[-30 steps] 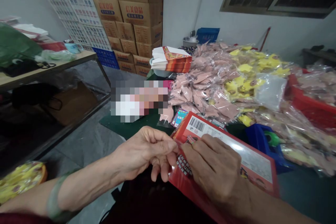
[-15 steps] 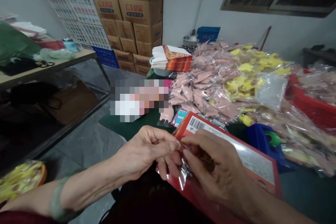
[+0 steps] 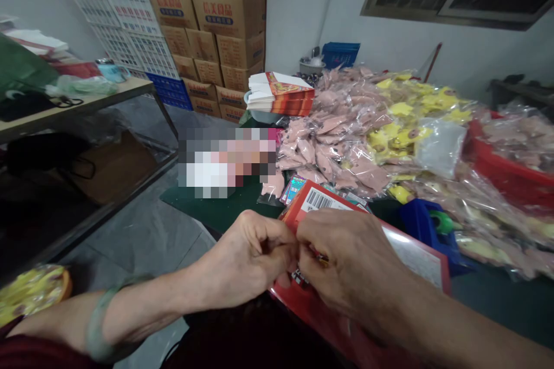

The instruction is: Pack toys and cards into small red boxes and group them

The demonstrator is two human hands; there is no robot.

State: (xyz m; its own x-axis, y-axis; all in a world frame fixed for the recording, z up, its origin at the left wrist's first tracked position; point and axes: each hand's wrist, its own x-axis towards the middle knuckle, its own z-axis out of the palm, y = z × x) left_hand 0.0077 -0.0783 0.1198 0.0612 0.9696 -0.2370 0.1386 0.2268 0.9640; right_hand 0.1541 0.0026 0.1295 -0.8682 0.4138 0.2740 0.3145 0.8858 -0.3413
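Left hand (image 3: 246,259) and right hand (image 3: 350,265) closer, meeting over red packet (image 3: 318,202)

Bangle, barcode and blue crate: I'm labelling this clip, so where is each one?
Bangle (image 3: 89,326), head view, side of its band.
Barcode (image 3: 322,200), head view, middle of the bars.
Blue crate (image 3: 340,55), head view, front side.

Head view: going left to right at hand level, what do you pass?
Yellow packet → left hand → right hand → blue dispenser → red crate
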